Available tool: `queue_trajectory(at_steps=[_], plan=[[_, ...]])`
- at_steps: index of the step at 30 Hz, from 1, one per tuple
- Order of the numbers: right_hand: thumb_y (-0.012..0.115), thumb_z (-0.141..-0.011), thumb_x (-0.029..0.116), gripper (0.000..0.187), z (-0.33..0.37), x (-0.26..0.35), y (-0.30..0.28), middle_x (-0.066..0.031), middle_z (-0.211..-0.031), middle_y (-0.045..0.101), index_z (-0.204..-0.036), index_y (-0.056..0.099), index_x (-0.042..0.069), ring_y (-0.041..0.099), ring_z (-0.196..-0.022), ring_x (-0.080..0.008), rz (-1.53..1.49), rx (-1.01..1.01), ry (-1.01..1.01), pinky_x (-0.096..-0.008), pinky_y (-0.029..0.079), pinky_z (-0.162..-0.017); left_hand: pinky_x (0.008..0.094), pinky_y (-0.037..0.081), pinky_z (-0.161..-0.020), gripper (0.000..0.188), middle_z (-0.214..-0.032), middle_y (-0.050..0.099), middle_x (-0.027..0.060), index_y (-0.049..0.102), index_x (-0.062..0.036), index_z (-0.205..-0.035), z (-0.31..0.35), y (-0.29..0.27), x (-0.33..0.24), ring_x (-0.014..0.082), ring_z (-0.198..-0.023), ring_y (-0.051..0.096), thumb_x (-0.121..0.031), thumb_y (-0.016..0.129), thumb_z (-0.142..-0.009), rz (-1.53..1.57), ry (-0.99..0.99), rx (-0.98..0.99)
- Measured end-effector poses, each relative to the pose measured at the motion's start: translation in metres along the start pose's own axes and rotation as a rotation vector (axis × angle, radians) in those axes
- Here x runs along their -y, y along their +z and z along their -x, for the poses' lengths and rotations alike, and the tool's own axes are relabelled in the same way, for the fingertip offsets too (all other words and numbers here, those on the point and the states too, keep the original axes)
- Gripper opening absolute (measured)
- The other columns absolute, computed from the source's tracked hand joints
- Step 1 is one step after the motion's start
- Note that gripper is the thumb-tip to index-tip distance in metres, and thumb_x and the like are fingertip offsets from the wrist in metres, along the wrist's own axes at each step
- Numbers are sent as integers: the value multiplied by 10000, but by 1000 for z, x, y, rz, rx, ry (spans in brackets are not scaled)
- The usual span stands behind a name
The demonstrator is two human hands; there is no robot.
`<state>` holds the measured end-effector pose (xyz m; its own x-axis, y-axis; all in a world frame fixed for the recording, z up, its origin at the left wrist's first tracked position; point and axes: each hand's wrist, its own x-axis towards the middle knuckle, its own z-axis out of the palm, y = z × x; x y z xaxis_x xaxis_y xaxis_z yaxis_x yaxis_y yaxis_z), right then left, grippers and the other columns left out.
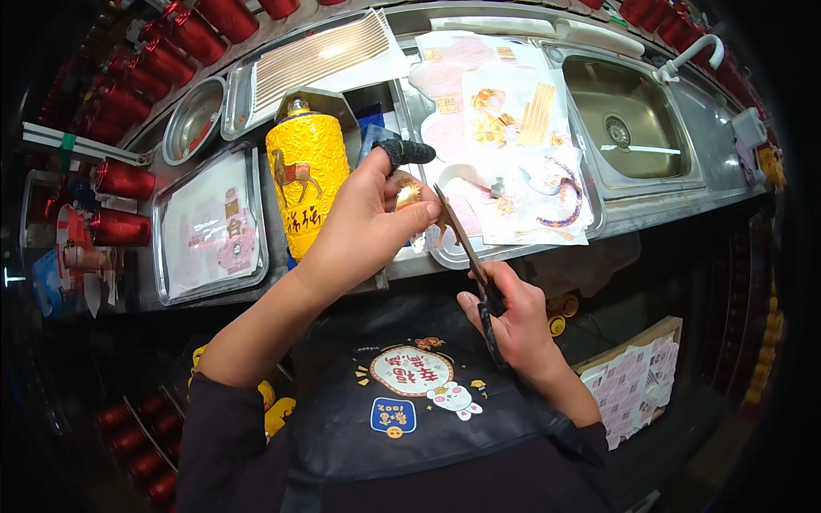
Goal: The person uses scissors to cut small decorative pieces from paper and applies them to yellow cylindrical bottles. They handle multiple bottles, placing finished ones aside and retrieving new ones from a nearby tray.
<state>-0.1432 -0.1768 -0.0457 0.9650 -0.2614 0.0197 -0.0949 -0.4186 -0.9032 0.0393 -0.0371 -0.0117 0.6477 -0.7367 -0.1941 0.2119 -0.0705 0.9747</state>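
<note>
My left hand, with a black cover on one finger, pinches a small gold-brown cutout between thumb and fingers. Its lower end shows thin leg-like strips; the rest is partly hidden by my fingers. In my right hand is a pair of dark scissors, its blades pointing up and away beside the cutout. Whether the blades touch it, I cannot tell. Behind my left hand a yellow embossed bottle with a brown horse figure and dark characters lies in a dark holder on the counter.
Decal sheets cover a metal tray at centre right, beside a sink with a white faucet. A tray of printed sheets and a metal bowl stand left. Red cylinders line the back.
</note>
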Motion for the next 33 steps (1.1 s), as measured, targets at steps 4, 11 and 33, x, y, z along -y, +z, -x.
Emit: queue_trajectory(at_steps=[4, 11, 33], plan=[[763, -851, 113, 307, -2, -13, -3, -115, -742, 583, -1075, 593, -9, 543, -614, -210, 162, -103, -86, -304, 463, -600, 265, 539, -776, 347, -1010, 666, 93, 493, 37, -1144, -16, -1, 3, 114, -918, 650, -58, 699, -881, -119, -6, 37], [810, -795, 118, 337, -3, -24, -17, -114, -751, 603, -1046, 612, 11, 568, -612, -221, 286, -260, -53, -317, 475, -598, 303, 527, -769, 363, -870, 660, 91, 531, 35, -1133, -71, -5, -17, 133, -909, 660, -99, 738, -867, -869, 32, 36], [846, -750, 114, 385, 11, -26, -44, -111, -799, 631, -1044, 619, 15, 572, -625, -233, 332, -453, -6, -322, 487, -603, 457, 500, -839, 375, -1093, 595, 143, 616, -106, -1109, -274, 54, 39, 359, -1010, 616, -109, 718, -749, -1578, 764, -141]])
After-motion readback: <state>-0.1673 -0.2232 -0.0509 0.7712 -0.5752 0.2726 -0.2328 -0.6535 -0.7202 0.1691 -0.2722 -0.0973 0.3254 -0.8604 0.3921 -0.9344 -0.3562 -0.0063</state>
